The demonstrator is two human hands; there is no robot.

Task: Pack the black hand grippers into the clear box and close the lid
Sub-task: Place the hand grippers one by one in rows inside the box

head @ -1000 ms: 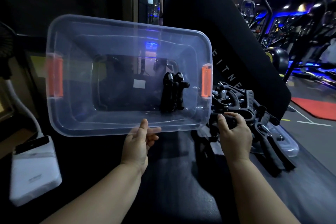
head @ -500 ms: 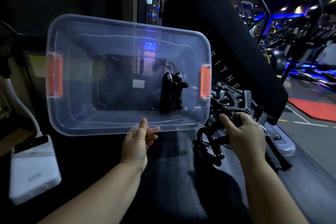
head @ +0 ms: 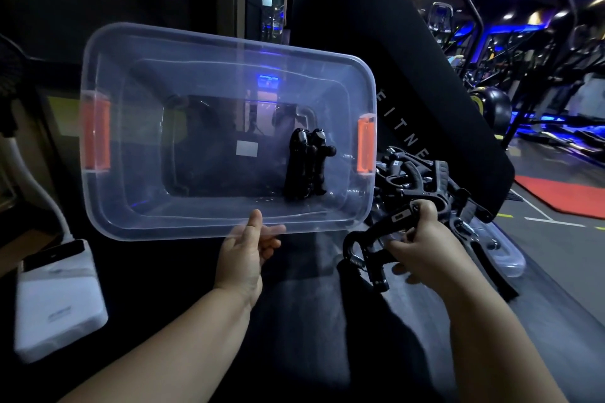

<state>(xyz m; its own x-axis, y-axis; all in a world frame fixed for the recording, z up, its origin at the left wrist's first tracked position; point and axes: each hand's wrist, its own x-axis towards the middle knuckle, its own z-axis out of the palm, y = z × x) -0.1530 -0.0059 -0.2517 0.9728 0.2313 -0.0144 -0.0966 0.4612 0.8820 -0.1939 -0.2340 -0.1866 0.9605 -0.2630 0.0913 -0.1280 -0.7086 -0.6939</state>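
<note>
My left hand (head: 246,250) holds the clear box (head: 137,209) by its near rim, tilted up so its open side faces me. The box has orange latches on both ends, and two black hand grippers (head: 306,167) lie inside at its right. My right hand (head: 422,247) grips another black hand gripper (head: 371,250), lifted just right of and below the box's right corner. A pile of more black grippers (head: 422,178) lies behind that hand. The clear lid (head: 505,260) rests flat under the pile, partly hidden.
A white power bank with a phone on it (head: 55,298) lies at the left. A tall black padded gym panel (head: 393,52) rises behind the box. Gym machines and a red mat (head: 563,199) fill the far right.
My right hand has picked one gripper from the pile and drawn it down and toward me. The box and my left hand have stayed still.
</note>
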